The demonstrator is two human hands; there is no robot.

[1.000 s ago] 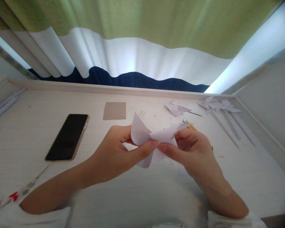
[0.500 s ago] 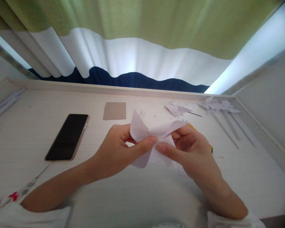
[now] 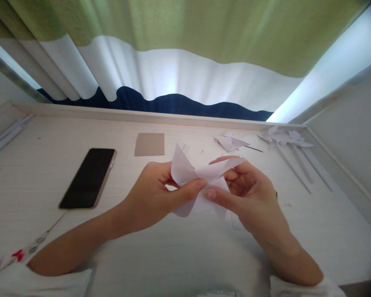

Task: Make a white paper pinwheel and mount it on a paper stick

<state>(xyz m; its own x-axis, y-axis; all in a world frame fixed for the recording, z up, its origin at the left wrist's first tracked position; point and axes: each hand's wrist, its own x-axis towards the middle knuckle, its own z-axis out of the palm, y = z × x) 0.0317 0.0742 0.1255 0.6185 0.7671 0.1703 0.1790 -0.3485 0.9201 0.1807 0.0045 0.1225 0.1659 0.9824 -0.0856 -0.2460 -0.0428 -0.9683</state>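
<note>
1. Nearest me, below the folded paper, my two white sleeves are cut off by the bottom edge. A patterned strip with red flecks runs off at the lower left, and I cannot tell what it is.
2. I hold the folded paper in the air above the pale table, between both hands.
3. My left hand is closed on the paper's left side, with my thumb pressed across its middle. My fingers behind it are hidden by the sheet.
4. My right hand pinches the paper's right side, forefinger in front. It covers part of the lower flaps, and a long flap bends over my fingers. Something small and pale sits at that flap's tip, too small to make out.
5. Left of the paper lies a phone, face up, its screen black.
6. Beyond the paper, slightly left, lies a brown cardboard square, flat and plain.
7. Beyond the paper to the right lie white paper scraps. Farther right are several paper pinwheels on long white sticks, overlapping so that I cannot count them.
8. Far left of the paper, white sticks run out of the frame.
9. Farthest from the paper hangs a curtain banded green, white and navy, its top cut off.
</note>
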